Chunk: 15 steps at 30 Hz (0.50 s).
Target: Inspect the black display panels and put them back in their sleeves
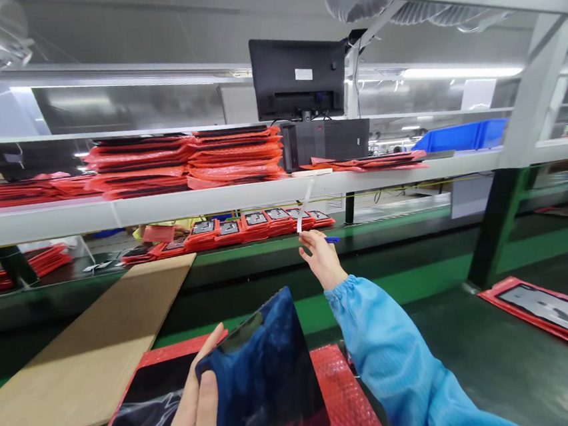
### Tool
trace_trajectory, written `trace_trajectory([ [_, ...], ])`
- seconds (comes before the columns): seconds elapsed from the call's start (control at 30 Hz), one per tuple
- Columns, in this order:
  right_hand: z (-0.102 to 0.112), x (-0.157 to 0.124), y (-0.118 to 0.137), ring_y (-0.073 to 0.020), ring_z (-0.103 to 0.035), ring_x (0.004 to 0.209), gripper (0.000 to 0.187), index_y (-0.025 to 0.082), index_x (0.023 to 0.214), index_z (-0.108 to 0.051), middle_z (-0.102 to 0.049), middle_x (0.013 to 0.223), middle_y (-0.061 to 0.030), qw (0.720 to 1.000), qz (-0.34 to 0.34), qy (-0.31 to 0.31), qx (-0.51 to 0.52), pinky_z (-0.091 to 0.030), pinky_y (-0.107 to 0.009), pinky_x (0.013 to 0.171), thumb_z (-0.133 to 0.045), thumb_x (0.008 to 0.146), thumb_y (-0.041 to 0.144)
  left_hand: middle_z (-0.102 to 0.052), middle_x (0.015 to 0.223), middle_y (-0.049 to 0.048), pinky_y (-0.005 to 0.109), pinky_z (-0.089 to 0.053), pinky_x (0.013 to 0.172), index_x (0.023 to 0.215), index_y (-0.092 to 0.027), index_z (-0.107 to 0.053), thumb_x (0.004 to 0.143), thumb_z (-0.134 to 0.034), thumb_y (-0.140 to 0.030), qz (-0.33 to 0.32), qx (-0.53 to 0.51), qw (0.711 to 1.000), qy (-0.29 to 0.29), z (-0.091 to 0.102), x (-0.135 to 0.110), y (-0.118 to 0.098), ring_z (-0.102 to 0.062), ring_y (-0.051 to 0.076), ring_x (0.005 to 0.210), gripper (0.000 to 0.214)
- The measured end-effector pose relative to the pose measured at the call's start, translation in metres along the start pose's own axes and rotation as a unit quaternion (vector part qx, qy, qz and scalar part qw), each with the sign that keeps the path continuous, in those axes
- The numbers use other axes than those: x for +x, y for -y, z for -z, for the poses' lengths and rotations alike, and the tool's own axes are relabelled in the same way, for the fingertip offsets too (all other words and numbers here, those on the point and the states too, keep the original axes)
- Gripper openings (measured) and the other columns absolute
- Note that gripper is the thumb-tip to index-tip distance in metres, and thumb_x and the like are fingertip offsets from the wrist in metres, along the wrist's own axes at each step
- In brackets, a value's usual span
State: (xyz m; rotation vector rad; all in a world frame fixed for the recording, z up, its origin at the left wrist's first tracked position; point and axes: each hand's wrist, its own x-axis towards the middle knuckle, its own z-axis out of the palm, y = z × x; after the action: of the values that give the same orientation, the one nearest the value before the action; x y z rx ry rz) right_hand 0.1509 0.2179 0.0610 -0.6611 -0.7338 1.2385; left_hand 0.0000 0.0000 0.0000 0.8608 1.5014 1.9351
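A thin, glossy dark panel [265, 382], like a display screen, stands tilted in my left hand [197, 409], with the thumb on its near side and the fingers along its left edge. My right hand [322, 256], in a blue sleeve, reaches forward to a white strip [304, 206] that hangs from the shelf edge. Its fingertips pinch the strip's lower end. A blue pen-like stick [332, 240] pokes out from the same hand; the rest is hidden. Under the panel lie red bubble wrap [349, 394] and another black panel [146, 404] partly covered by clear film.
A white shelf [222, 197] crosses ahead, bearing stacks of red-wrapped panels [236, 157], a monitor [300, 77] and a blue bin [462, 137]. Below it sit red-wrapped parts [255, 226]. A brown board [100, 338] lies left; a green post [499, 229] stands right.
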Motion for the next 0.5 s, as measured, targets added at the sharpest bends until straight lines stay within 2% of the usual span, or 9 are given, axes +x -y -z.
trace_trajectory([
  [0.13, 0.001, 0.001, 0.0, -0.02, -0.064, 0.092, 0.024, 0.017, 0.112, -0.059, -0.063, 0.112, -0.0067, 1.0, -0.014, 0.01, -0.019, -0.056, -0.038, 0.076, -0.059, 0.092, 0.029, -0.069, 0.12, -0.0014, 0.035, -0.034, 0.11, 0.119, -0.026, -0.064, 0.085, -0.05, -0.054, -0.006, 0.025, 0.999, -0.023, -0.003, -0.003, -0.007, -0.053, 0.026, 0.124, 0.046],
  [0.23, 0.0, 0.003, 0.0, -0.0211, -0.064, 0.095, 0.026, 0.017, 0.115, -0.058, -0.062, 0.116, -0.0074, 0.999, -0.027, 0.011, -0.034, -0.055, -0.04, 0.079, -0.059, 0.092, 0.029, -0.07, 0.116, -0.0023, 0.037, -0.038, 0.107, 0.12, -0.027, -0.063, 0.086, -0.047, -0.054, -0.017, 0.037, 0.999, -0.014, -0.003, -0.004, -0.01, -0.055, 0.028, 0.121, 0.047],
  [0.37, -0.004, 0.012, 0.006, -0.0219, -0.063, 0.097, 0.028, 0.018, 0.117, -0.057, -0.061, 0.119, -0.008, 0.995, -0.073, 0.008, -0.064, -0.055, -0.042, 0.081, -0.058, 0.092, 0.03, -0.067, 0.123, 0.0004, 0.035, -0.035, 0.11, 0.118, -0.023, -0.065, 0.085, -0.048, -0.056, -0.026, 0.027, 0.999, -0.009, -0.003, -0.005, -0.009, -0.047, 0.028, 0.129, 0.049],
  [0.5, -0.009, 0.03, 0.013, -0.0226, -0.063, 0.099, 0.029, 0.018, 0.118, -0.056, -0.06, 0.12, -0.0083, 0.985, -0.135, 0.01, -0.111, -0.054, -0.043, 0.082, -0.058, 0.092, 0.03, -0.06, 0.133, 0.0025, 0.038, -0.026, 0.114, 0.126, -0.021, -0.059, 0.083, -0.051, -0.058, 0.008, -0.019, 1.0, 0.001, -0.002, -0.005, -0.006, -0.038, 0.029, 0.135, 0.057],
])
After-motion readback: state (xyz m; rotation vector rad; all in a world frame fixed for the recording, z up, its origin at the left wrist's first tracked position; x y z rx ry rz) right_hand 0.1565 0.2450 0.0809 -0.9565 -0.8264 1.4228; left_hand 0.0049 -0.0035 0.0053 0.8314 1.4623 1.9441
